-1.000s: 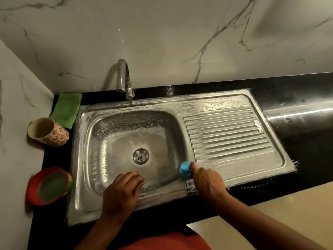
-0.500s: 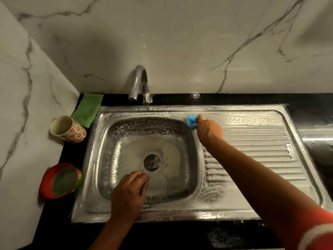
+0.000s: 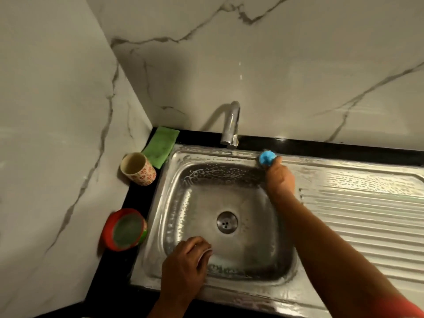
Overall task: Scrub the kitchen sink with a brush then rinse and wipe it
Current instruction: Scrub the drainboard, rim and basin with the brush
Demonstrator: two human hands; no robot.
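1. The marble wall (image 3: 275,76) wraps the back and left of this corner, above a narrow black counter (image 3: 344,150)
2. The steel sink (image 3: 160,203) fills most of that counter; suds streak its rim, its basin walls and the ribbed drainboard (image 3: 367,214) on the right
3. The tap (image 3: 230,125) stands at the sink's back edge with no water running, so I judge this to be the scrubbing stage, with rinsing and wiping yet to come
4. A green cloth (image 3: 160,146) lies in the counter's back left corner, likely meant for the wipe
5. A red bowl (image 3: 125,229) sits by the sink's left edge near the front, and a flowered cup (image 3: 137,168) leans farther back
6. The left hand (image 3: 183,269) rests at the basin's front lip with fingers bent; whether it clasps the lip or only leans there, I cannot tell
7. The right hand (image 3: 280,180) reaches across the basin's back right corner and grasps the blue brush (image 3: 266,157), which presses on the sink's back rim just right of the tap
8. To do this well, I would work the bristles firmly along that back rim and round the tap's base, overlapping strokes, then down into the basin corners towards the drain (image 3: 227,221)
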